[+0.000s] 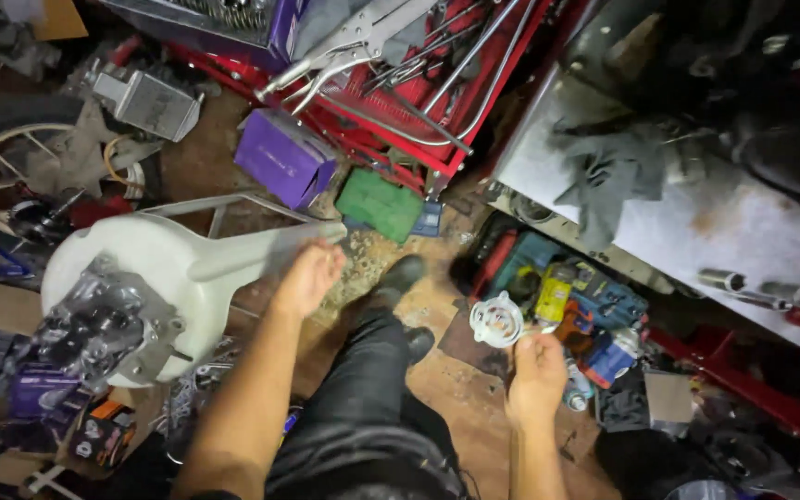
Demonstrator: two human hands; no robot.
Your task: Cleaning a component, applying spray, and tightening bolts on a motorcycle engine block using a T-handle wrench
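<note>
My right hand (536,375) grips a small round white part (496,323) with a ring-shaped rim, held up over the cluttered floor. My left hand (309,276) reaches forward with loosely curled fingers. It touches or hovers at the narrow tip of a large white plastic fairing piece (178,268); contact is unclear. A metal engine part (108,324) rests on the wide end of that white piece. My dark trousers and black shoes (400,278) show between my arms.
A red tool cart (418,93) with locking pliers and rods stands ahead. A purple box (286,157) and a green cloth (380,204) lie on the floor. A grey rag rests on a metal bench (696,222) at right. Power tools (567,296) and a spoked wheel (11,167) crowd the floor.
</note>
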